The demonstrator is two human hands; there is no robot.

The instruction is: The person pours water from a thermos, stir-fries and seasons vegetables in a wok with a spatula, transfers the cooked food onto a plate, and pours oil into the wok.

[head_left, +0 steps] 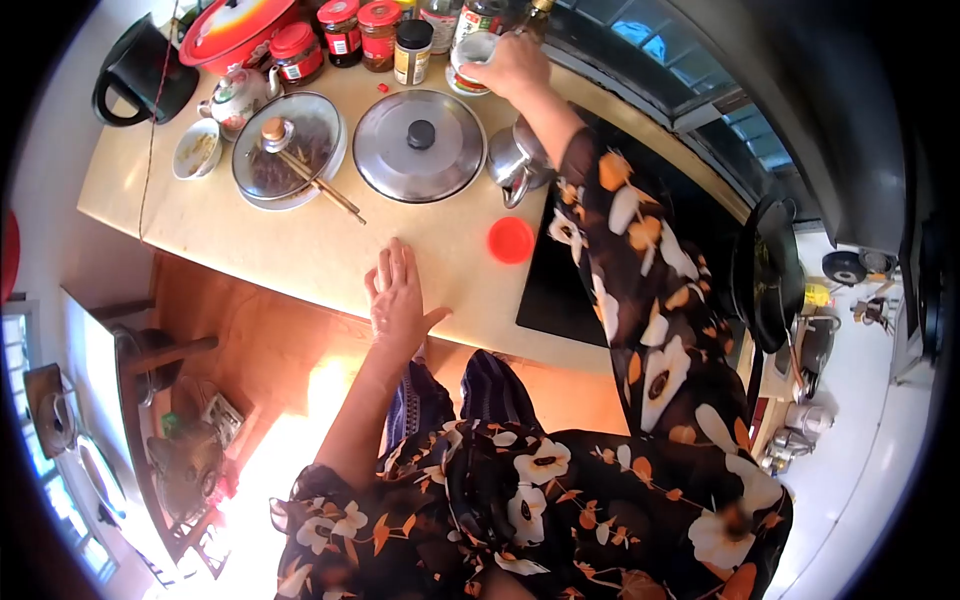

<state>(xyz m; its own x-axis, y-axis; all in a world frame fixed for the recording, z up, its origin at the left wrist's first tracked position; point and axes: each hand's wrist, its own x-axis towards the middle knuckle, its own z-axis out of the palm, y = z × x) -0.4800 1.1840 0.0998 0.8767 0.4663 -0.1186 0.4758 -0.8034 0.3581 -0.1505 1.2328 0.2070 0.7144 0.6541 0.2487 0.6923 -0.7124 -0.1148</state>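
Note:
My left hand lies palm down at the counter's front edge, its fingers stretched out and nothing in them. My right hand reaches to the back of the counter, its fingers closed on a small jar with a whitish top. A labelled jar is partly hidden just below it. Nearer to me, a round red lid lies flat on the counter. Under my right forearm stands a shiny metal pitcher, partly covered by the sleeve. A pan with a metal lid sits left of the pitcher.
A glass-lidded dish has chopsticks lying across it. Left of it are a small bowl, a teapot and a black kettle. Several jars line the back. A black cooktop lies at right.

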